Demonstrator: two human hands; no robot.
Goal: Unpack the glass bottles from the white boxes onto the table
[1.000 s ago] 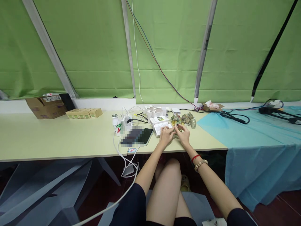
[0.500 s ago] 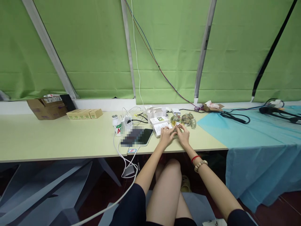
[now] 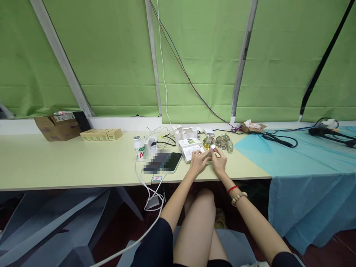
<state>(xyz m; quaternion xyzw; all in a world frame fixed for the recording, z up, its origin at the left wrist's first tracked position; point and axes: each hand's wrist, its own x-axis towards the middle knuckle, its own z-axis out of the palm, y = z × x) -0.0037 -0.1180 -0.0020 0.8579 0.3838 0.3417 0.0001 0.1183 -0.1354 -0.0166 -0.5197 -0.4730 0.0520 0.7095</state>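
My two hands meet at the table's front edge around a small clear glass bottle (image 3: 209, 161), mostly hidden by the fingers. My left hand (image 3: 198, 162) is closed on the bottle's body from the left. The fingers of my right hand (image 3: 220, 162) pinch a whitish round cap (image 3: 213, 147) at the top; whether it is seated on the bottle or lifted off, I cannot tell. Just beyond stand a round glass bottle with yellow liquid (image 3: 208, 141) and more clear glass bottles (image 3: 221, 142). Left of them lies an open white box with a printed flap (image 3: 191, 150).
To the left lie phones (image 3: 172, 162), partly blurred, with white cables (image 3: 150, 193) hanging over the edge. A white can (image 3: 141, 152), a row of small yellow boxes (image 3: 101, 134) and a cardboard box (image 3: 58, 128) stand farther left. Blue cloth (image 3: 294, 159) covers the right side.
The right fingers and the whitish cap have shifted slightly to the right, and more of the cap shows. The left hand stays on the bottle. The view has moved a little.
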